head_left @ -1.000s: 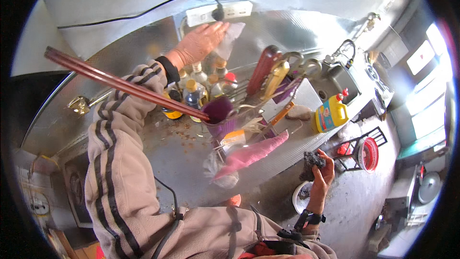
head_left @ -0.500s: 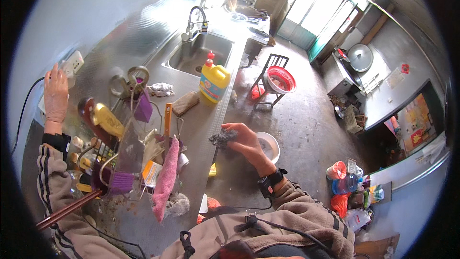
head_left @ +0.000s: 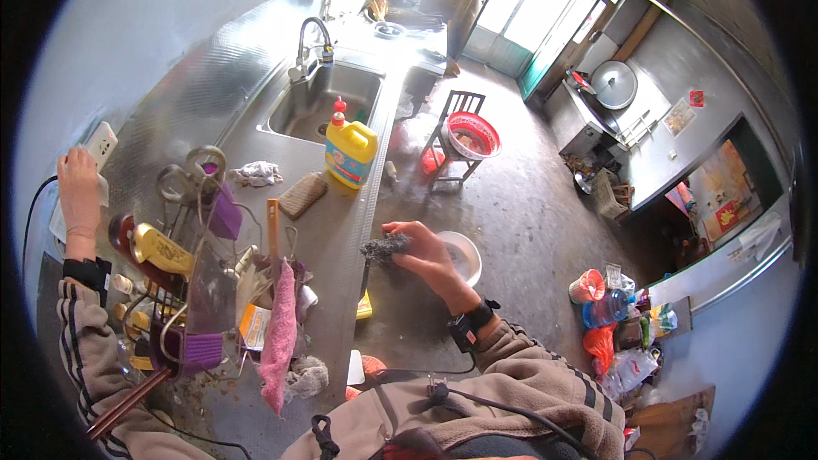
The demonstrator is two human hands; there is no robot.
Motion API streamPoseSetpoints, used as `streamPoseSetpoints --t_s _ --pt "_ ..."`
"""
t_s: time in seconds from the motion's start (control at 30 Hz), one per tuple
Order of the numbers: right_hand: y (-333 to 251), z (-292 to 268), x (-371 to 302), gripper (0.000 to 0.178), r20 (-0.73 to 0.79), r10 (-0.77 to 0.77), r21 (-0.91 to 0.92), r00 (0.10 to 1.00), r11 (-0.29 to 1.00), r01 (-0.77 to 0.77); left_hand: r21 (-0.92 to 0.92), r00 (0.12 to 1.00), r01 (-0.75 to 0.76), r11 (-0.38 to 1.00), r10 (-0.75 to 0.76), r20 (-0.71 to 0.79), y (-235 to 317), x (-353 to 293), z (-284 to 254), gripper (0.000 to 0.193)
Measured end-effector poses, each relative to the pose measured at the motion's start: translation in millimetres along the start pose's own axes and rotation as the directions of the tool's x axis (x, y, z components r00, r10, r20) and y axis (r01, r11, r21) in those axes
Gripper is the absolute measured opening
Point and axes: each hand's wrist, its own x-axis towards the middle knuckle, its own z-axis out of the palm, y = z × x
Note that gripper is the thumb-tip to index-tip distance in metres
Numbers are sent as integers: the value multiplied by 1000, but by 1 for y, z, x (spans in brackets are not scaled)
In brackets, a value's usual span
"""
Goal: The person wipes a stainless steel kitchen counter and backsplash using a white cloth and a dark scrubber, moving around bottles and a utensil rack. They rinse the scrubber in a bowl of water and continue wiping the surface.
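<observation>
My right hand (head_left: 426, 260) is closed on a grey steel wool scourer (head_left: 383, 247), held up near the counter's front edge. At the left wall, my left hand (head_left: 81, 200) is closed over a white power strip (head_left: 104, 146), its fingers curled across the top. A black cable (head_left: 31, 221) hangs beside that hand. Between my arms stands a wire utensil rack (head_left: 198, 290) with purple holders (head_left: 203, 352), scissors (head_left: 175, 185), a yellow-handled cleaver (head_left: 162, 249) and brown chopsticks (head_left: 128, 405). A pink cloth (head_left: 279, 345) hangs on its near side.
On the steel counter (head_left: 183, 119) are a yellow detergent bottle (head_left: 350, 152), a brown sponge (head_left: 303, 196) and a crumpled rag (head_left: 256, 174), near the sink (head_left: 273, 115). A white basin (head_left: 463, 257) sits on the floor; a red basin (head_left: 473, 135) rests on a chair (head_left: 443, 153).
The view has shifted, so the counter things sit farther left in the picture. My left hand's fingers look more curled over the power strip. My right hand still grips the scourer.
</observation>
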Motion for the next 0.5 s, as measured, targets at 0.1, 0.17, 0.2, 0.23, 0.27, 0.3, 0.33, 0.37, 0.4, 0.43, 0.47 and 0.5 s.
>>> streamPoseSetpoints --t_s 0.1,0.17,0.2,0.23,0.27,0.3,0.33,0.37,0.4,0.43,0.47,0.5 --pt "1 1 1 36 2 -1 8 1000 1000 1 -25 980 120 992 -114 164 -2 10 -5 29" --pt "1 1 1 37 -1 9 5 1000 1000 -9 6 976 114 993 -113 187 0 11 -2 29" --pt "1 0 1 36 -3 -4 14 1000 1000 4 33 988 71 997 -75 134 3 10 0 28" --pt "1 0 0 36 -11 4 28 1000 1000 -3 68 993 25 997 -33 110 5 8 3 28" --pt "1 -1 0 36 -13 20 52 1000 998 -19 111 999 -9 994 5 35 6 6 5 27" --pt "1 -2 -1 36 -20 5 40 1000 999 -4 159 999 -41 986 44 -10 7 4 6 25" --pt "1 -3 -2 37 -22 -5 37 1000 999 6 215 997 -77 974 76 14 8 3 6 24" --pt "0 -4 -2 37 -27 -1 42 1000 999 2 177 995 -76 981 86 -50 8 3 5 24" --pt "-1 -4 -3 37 -31 -12 51 999 999 13 150 995 -78 986 86 -44 8 3 2 23" --pt "-2 -4 -4 37 -34 -8 64 999 998 11 124 997 -73 990 71 19 7 2 -1 22" --pt "-4 -4 -5 38 -37 -5 82 999 997 8 51 1000 -22 998 22 10 7 3 -6 22" --pt "-5 -3 -5 39 -43 -6 54 999 999 8 -18 999 32 999 -31 42 9 5 -9 22"
